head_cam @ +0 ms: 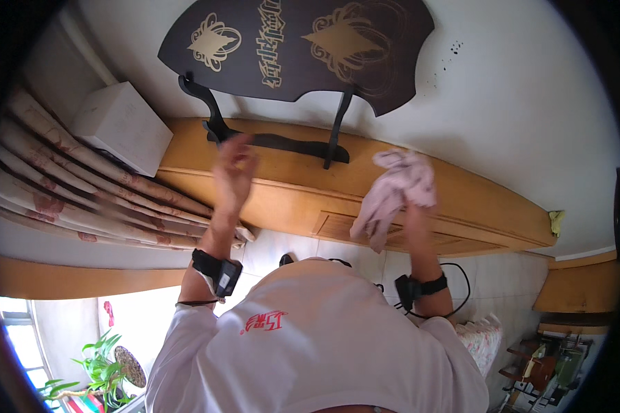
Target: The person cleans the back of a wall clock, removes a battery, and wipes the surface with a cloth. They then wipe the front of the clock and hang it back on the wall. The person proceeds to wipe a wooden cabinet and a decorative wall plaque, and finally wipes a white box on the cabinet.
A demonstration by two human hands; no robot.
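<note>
A pink cloth (398, 193) is bunched in my right hand (418, 210), above the top of a low wooden cabinet (475, 206). The cloth hides most of the fingers and one end hangs down over the cabinet's front edge. My left hand (235, 173) is blurred, with bent fingers apart and nothing visible in them. It overlaps the left end of a black display stand (289, 144); whether it touches the stand I cannot tell. Behind the stand's two uprights rises a dark board (294, 62) with gold ornaments and writing.
A white box (124, 129) stands at the cabinet's left end, beside patterned curtains (98, 191). A yellow cloth (556, 223) hangs at the right end. Black cable (467, 284) loops by my right forearm. Potted plants (103, 361) are at lower left.
</note>
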